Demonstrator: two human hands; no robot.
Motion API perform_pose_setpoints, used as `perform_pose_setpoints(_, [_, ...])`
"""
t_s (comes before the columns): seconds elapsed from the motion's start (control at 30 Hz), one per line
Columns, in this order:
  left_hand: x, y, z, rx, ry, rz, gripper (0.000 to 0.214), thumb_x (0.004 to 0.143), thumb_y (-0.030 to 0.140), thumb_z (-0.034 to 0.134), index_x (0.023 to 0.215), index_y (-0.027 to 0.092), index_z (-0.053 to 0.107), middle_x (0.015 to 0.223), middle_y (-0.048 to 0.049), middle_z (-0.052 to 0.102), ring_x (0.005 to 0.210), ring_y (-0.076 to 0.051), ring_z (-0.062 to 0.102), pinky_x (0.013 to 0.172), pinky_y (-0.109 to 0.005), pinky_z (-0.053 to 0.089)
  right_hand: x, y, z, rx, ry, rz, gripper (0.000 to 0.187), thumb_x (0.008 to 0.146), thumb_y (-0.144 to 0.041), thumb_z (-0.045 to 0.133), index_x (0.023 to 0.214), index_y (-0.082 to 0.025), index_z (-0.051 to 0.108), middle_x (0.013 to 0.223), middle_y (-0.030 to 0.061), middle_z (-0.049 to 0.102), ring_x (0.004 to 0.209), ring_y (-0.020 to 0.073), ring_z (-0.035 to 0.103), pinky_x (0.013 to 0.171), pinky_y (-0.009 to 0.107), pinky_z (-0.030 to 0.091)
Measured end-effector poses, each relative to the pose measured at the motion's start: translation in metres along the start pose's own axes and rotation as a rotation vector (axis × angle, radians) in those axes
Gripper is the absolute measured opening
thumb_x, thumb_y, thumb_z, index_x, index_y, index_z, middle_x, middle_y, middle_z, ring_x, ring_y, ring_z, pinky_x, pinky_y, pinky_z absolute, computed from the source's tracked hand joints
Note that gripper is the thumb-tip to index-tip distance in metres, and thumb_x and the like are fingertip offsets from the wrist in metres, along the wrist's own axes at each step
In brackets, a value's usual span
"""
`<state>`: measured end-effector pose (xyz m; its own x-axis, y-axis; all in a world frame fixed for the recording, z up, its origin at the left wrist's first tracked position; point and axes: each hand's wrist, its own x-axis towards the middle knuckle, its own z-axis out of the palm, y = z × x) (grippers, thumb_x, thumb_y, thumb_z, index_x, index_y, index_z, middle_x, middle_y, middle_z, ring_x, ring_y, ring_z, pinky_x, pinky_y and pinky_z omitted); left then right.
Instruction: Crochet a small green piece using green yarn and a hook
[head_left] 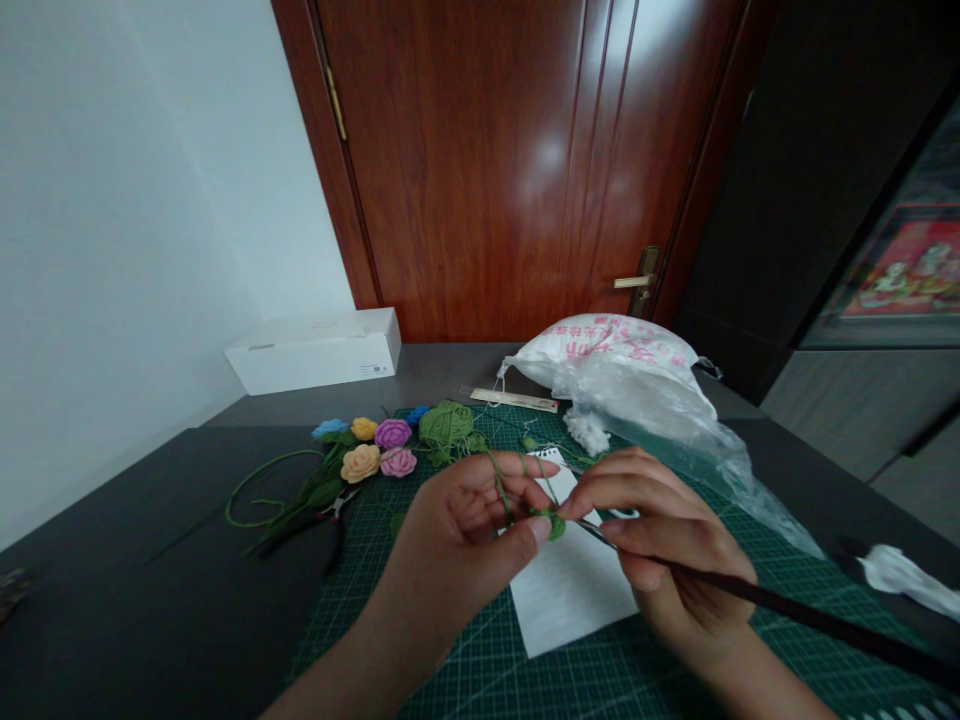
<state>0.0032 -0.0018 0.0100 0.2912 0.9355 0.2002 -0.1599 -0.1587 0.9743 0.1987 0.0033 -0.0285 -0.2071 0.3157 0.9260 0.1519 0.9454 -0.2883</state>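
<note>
Head view: the left hand (466,525) pinched a small green knitted piece (556,526) between thumb and fingers, with green yarn (498,485) looped over the raised fingers. The right hand (666,525) gripped a slim tool (720,580) — dark handle, thin metal shaft, probably a crochet hook — its front end at the piece; exact tip contact too small to tell. Right fingertips were close by the piece; touching or not, couldn't tell.

Piece was in mid-air between the hands, above a sheet of paper (574,605) on a green cutting mat (457,665). Yarn ball (445,424) sat beyond the left hand, beside crocheted flowers (377,455); pliers (335,518) lay left of the hand. Farther back: a white bag (622,345) with white fluff (586,432) just in front.

Handling, judged by look: piece seemed very light, soft, squashy, not slippery; loops likely easy to pull out, so best held at its worked edge, close to the tool — light pinch, no tugging. Yarn looked limp, better tensioned over fingers. Tool seemed stiff and light, smooth shaft maybe slick; handle just behind the metal looked the surest hold.
</note>
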Motion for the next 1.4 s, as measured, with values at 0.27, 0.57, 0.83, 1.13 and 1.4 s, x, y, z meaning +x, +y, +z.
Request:
perform_pose_setpoints(0.27, [0.001, 0.000, 0.002, -0.047, -0.005, -0.018, 0.013, 0.075, 0.009, 0.080, 0.084, 0.017, 0.075, 0.090, -0.0027, 0.075, 0.085, -0.015, 0.069, 0.079, -0.027, 0.054, 0.010, -0.014, -0.002, -0.240, -0.021, 0.073, 0.012, 0.096, -0.028, 0.064, 0.105, -0.028, 0.073, 0.085, 0.0030, 0.080, 0.074, 0.0236, 0.074, 0.066, 0.041, 0.057])
perform_pose_setpoints(0.57, [-0.003, 0.003, 0.005, -0.111, -0.019, -0.051, 0.025, 0.074, 0.009, 0.082, 0.097, 0.018, 0.078, 0.081, 0.0002, 0.071, 0.078, -0.013, 0.065, 0.074, -0.024, 0.053, 0.000, -0.025, 0.011, -0.328, 0.150, 0.065, 0.020, 0.090, -0.022, 0.065, 0.105, -0.025, 0.077, 0.088, 0.0030, 0.081, 0.077, 0.0223, 0.072, 0.070, 0.038, 0.057])
perform_pose_setpoints(0.83, [-0.004, 0.000, 0.005, -0.168, -0.033, -0.074, 0.026, 0.073, 0.010, 0.084, 0.097, 0.018, 0.078, 0.077, 0.0011, 0.069, 0.067, -0.010, 0.059, 0.063, -0.021, 0.049, -0.006, -0.024, 0.011, -0.323, 0.175, 0.087, 0.019, 0.092, -0.027, 0.066, 0.107, -0.027, 0.077, 0.089, 0.0035, 0.082, 0.078, 0.0234, 0.074, 0.072, 0.040, 0.057])
perform_pose_setpoints(1.13, [0.000, 0.000, 0.005, -0.232, -0.074, -0.073, 0.012, 0.074, 0.012, 0.084, 0.080, 0.016, 0.075, 0.088, -0.0029, 0.071, 0.070, -0.012, 0.061, 0.063, -0.024, 0.051, -0.006, -0.004, 0.024, 0.363, 0.336, 0.288, 0.011, 0.104, -0.032, 0.056, 0.108, -0.033, 0.066, 0.089, 0.0010, 0.076, 0.086, 0.0226, 0.073, 0.073, 0.039, 0.056])
perform_pose_setpoints(1.4, [0.005, -0.010, 0.001, -0.354, -0.209, -0.061, 0.026, 0.072, 0.011, 0.086, 0.096, 0.017, 0.077, 0.091, -0.0044, 0.074, 0.089, -0.019, 0.069, 0.085, -0.031, 0.052, -0.005, -0.012, 0.038, 0.544, 0.405, 0.470, 0.010, 0.103, -0.034, 0.058, 0.101, -0.026, 0.064, 0.091, 0.0035, 0.077, 0.079, 0.0183, 0.070, 0.070, 0.033, 0.055])
